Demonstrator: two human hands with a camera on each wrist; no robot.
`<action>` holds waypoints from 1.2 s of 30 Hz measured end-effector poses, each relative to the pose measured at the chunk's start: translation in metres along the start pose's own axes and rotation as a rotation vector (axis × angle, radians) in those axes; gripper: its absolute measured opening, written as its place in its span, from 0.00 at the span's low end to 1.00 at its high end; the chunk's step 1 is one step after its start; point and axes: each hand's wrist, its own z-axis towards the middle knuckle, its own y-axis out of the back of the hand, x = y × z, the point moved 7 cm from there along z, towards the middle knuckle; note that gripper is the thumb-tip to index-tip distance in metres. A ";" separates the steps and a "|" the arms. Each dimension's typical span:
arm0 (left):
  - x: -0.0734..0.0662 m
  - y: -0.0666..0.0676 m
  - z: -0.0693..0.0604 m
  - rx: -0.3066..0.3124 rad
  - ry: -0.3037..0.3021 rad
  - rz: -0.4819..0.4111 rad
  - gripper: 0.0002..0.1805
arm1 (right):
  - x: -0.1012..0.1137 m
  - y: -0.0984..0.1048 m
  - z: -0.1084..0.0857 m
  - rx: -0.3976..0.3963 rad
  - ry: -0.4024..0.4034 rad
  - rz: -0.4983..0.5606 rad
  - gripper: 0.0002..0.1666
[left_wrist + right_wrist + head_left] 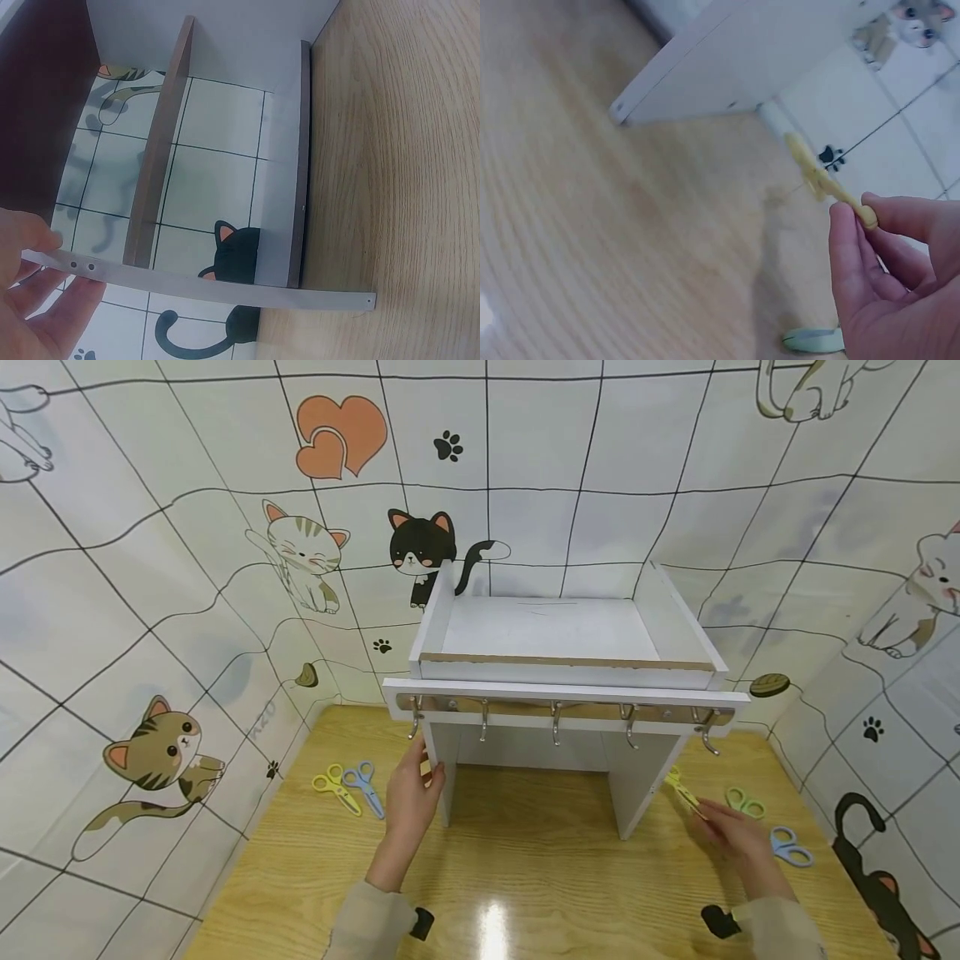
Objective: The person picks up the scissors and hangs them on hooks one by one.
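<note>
The right hand (738, 843) pinches the yellow scissors (684, 792) between the thumb and the fingers, by one end. The other end, with the loops, points away from the hand, toward the right side panel (645, 785) of the white rack. In the right wrist view the yellow scissors look to be in the air above the table (525, 868), near this panel but apart from it. This view is a little blurred.

The left hand (408, 797) grips the front edge of the left side panel (187, 284). In the left wrist view the thumb lies on one face of the panel and the fingers are on the other face, close to two small holes.

The rack (551, 674) stands upright on the table, between the two hands. Its top is like an open tray, and below the front of this top goes a rail with five metal hooks (556, 722).

To the left of the left hand, the other yellow scissors (337, 789) and blue scissors (364, 789) lie side by side on the table. At the right, near the right hand, lie green scissors (745, 803) and a second blue pair (791, 847). The walls around carry a grid of dark lines with drawn cats, paw prints and an orange heart (341, 437). Both sleeves (372, 922) are beige, and a small black piece (422, 924) is at each of them.
</note>
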 end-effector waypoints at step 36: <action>0.000 0.000 0.000 -0.036 -0.017 -0.001 0.27 | 0.103 -0.027 -0.104 0.154 0.577 0.859 0.22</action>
